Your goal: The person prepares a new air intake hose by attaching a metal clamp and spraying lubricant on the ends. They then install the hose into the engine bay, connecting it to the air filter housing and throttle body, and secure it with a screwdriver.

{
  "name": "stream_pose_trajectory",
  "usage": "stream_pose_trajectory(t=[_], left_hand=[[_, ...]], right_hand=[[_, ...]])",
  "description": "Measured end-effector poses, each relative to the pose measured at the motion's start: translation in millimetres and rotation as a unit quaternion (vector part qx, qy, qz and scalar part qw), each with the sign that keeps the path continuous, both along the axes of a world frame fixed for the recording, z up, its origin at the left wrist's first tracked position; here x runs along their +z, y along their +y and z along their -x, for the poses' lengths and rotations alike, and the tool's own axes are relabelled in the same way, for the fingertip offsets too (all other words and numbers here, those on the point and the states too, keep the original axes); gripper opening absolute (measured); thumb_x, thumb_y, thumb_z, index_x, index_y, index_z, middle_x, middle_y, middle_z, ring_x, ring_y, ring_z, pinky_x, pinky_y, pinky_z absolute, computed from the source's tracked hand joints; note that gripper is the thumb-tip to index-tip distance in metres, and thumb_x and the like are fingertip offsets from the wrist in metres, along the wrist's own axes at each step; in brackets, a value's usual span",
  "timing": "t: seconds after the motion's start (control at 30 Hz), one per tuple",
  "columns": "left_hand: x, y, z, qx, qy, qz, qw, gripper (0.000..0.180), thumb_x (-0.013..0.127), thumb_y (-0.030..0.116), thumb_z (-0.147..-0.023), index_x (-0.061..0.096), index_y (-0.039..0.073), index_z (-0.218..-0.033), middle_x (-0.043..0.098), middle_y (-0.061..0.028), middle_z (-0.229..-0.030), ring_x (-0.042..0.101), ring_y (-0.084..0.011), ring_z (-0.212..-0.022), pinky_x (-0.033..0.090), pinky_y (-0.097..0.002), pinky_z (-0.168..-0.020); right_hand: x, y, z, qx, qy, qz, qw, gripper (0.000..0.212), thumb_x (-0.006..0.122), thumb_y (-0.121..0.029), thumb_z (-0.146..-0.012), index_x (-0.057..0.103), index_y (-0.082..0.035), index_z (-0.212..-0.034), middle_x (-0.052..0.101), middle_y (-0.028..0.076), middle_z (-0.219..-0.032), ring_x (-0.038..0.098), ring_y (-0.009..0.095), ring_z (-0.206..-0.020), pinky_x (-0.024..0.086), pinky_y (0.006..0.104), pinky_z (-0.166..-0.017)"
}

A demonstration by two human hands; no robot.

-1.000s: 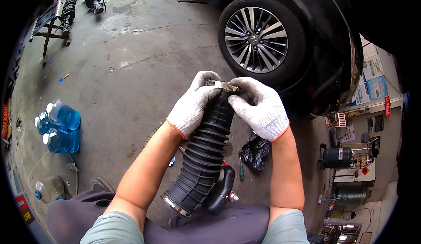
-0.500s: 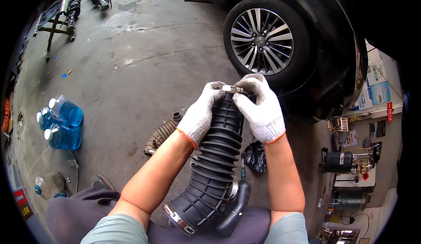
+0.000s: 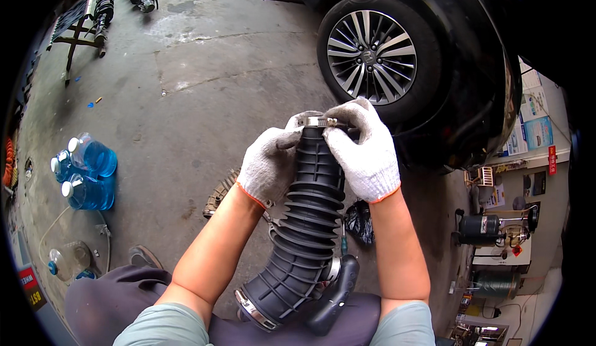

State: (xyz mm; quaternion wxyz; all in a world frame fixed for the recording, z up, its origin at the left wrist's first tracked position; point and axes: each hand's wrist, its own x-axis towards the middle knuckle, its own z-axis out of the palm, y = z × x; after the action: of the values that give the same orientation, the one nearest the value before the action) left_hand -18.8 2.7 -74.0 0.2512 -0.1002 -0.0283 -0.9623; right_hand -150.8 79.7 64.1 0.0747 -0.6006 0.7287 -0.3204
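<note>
A black ribbed air intake hose (image 3: 308,222) rests across my lap, its narrow end pointing away from me. A metal hose clamp (image 3: 318,122) sits at that far end. My left hand (image 3: 268,163), in a white knit glove, is closed on the hose's end from the left, with fingertips by the clamp. From the right, my gloved right hand (image 3: 367,153) pinches the clamp near its screw; some fingers are hidden behind. A second metal clamp (image 3: 253,312) circles the wide near end. A short black side tube (image 3: 334,299) branches off at the lower right.
An older brownish hose (image 3: 220,195) lies on the floor, partly behind my left arm. Beyond my hands stands a dark car with its wheel (image 3: 370,57). Jugs of blue liquid (image 3: 90,192) stand at left. A black plastic bag (image 3: 359,223) and a screwdriver handle (image 3: 344,245) lie beside the hose.
My left hand has shifted left and slightly down, its grip looser, uncovering more of the clamp. The hose's far end has swung slightly left. My right hand has moved slightly left and up.
</note>
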Motion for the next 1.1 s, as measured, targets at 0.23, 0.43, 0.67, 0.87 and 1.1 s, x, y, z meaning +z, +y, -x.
stream_pose_trajectory(t=[0.23, 0.43, 0.67, 0.87, 1.1], left_hand=[[13, 10, 13, 0.124, -0.219, 0.213, 0.944, 0.065, 0.075, 0.036, -0.109, 0.048, 0.007, -0.161, 0.065, -0.0118, -0.145, 0.062, -0.0207, -0.134, 0.051, -0.038, -0.117], [12, 9, 17, 0.178, -0.271, 0.232, 0.917, 0.056, 0.078, 0.02, -0.107, 0.051, 0.006, -0.154, 0.068, -0.0085, -0.136, 0.063, -0.0155, -0.126, 0.052, -0.0321, -0.111], [19, 5, 14, 0.155, -0.259, 0.223, 0.927, 0.056, 0.081, 0.016, -0.103, 0.054, 0.003, -0.151, 0.068, -0.0086, -0.136, 0.063, -0.0169, -0.127, 0.052, -0.0335, -0.112], [16, 5, 11, 0.186, -0.285, 0.233, 0.911, 0.057, 0.083, 0.014, -0.101, 0.057, 0.003, -0.149, 0.07, -0.0081, -0.132, 0.065, -0.0165, -0.125, 0.053, -0.0326, -0.111], [21, 0, 3, 0.169, -0.309, 0.234, 0.906, 0.054, 0.083, 0.017, -0.102, 0.059, 0.004, -0.148, 0.07, -0.007, -0.129, 0.065, -0.0144, -0.121, 0.053, -0.0312, -0.109]], right_hand=[[-11, -1, 12, -0.013, -0.032, 0.021, 0.999, 0.02, 0.075, -0.005, -0.094, 0.077, 0.0, -0.113, 0.07, 0.011, -0.107, 0.071, 0.025, -0.1, 0.058, 0.0353, -0.093], [-20, 1, 13, 0.026, -0.018, 0.074, 0.997, 0.02, 0.075, 0.003, -0.091, 0.076, -0.001, -0.11, 0.068, 0.011, -0.107, 0.068, 0.027, -0.104, 0.057, 0.0367, -0.094], [-7, 6, 19, 0.073, 0.022, 0.067, 0.995, 0.027, 0.077, 0.003, -0.084, 0.079, 0.002, -0.112, 0.07, 0.015, -0.11, 0.067, 0.029, -0.105, 0.056, 0.0384, -0.093], [-5, 2, 13, 0.091, 0.05, 0.072, 0.992, 0.028, 0.08, 0.005, -0.082, 0.08, 0.001, -0.11, 0.071, 0.015, -0.107, 0.067, 0.03, -0.103, 0.056, 0.0393, -0.092], [-9, 0, 5, 0.072, 0.131, 0.101, 0.984, 0.028, 0.084, 0.002, -0.083, 0.082, -0.002, -0.11, 0.073, 0.013, -0.1, 0.067, 0.031, -0.097, 0.056, 0.0403, -0.086]])
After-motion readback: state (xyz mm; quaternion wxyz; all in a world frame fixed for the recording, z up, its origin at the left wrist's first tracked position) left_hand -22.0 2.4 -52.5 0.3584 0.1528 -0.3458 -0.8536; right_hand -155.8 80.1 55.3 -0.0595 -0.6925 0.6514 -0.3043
